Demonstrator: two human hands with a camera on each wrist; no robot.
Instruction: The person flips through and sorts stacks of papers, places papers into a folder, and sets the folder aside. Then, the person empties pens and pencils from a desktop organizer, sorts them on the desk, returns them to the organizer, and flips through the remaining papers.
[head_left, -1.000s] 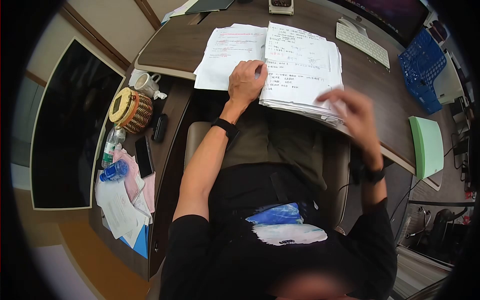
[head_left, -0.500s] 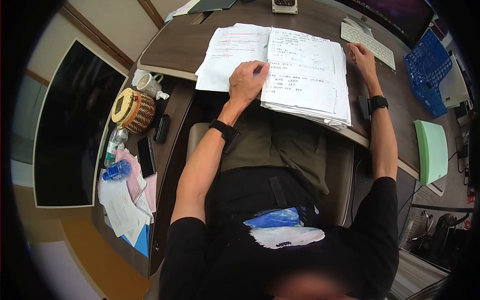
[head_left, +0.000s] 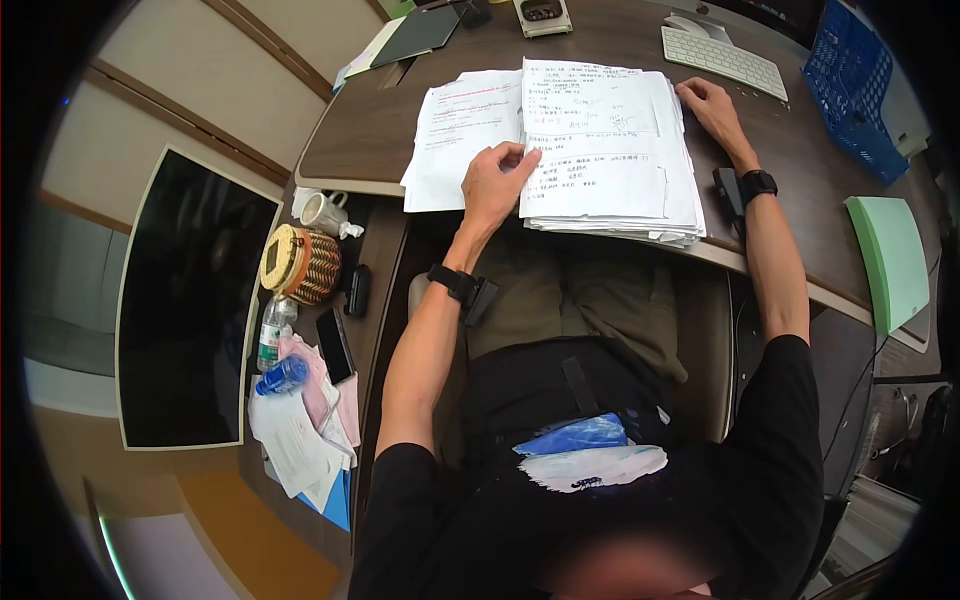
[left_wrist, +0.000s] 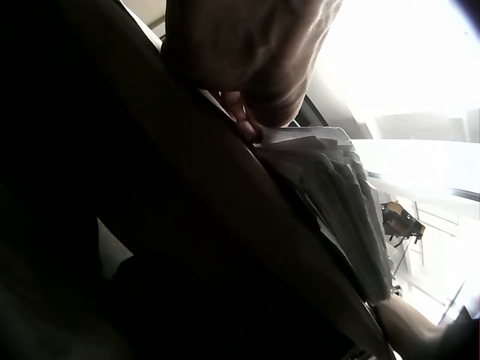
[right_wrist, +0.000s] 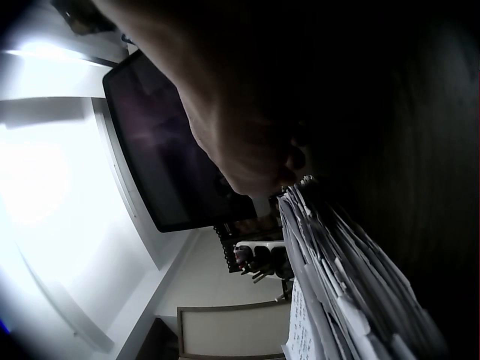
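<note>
A thick stack of papers (head_left: 610,185) with handwritten notes lies at the desk's front edge, beside a thinner sheaf of printed sheets (head_left: 455,150) with red marks. My left hand (head_left: 497,182) pinches the stack's left edge, thumb on the top page and fingers bent. In the left wrist view, its fingertips meet the papers (left_wrist: 337,195) at a corner. My right hand (head_left: 712,112) lies by the upper right edge of the stack, fingers loosely bent. Seen from the right wrist, those fingertips are right at the page edges (right_wrist: 322,262).
Behind the stack are a white keyboard (head_left: 725,62) and a monitor (right_wrist: 161,142). To the right stand a blue basket (head_left: 850,90) and a green folder (head_left: 890,260). On the left side surface are a mug (head_left: 323,212), a woven basket (head_left: 300,264), bottles and a phone (head_left: 335,345).
My right hand went from a blurred position over the stack's lower right to its upper right edge. My left thumb has come onto the top page's edge. The head view has shifted.
</note>
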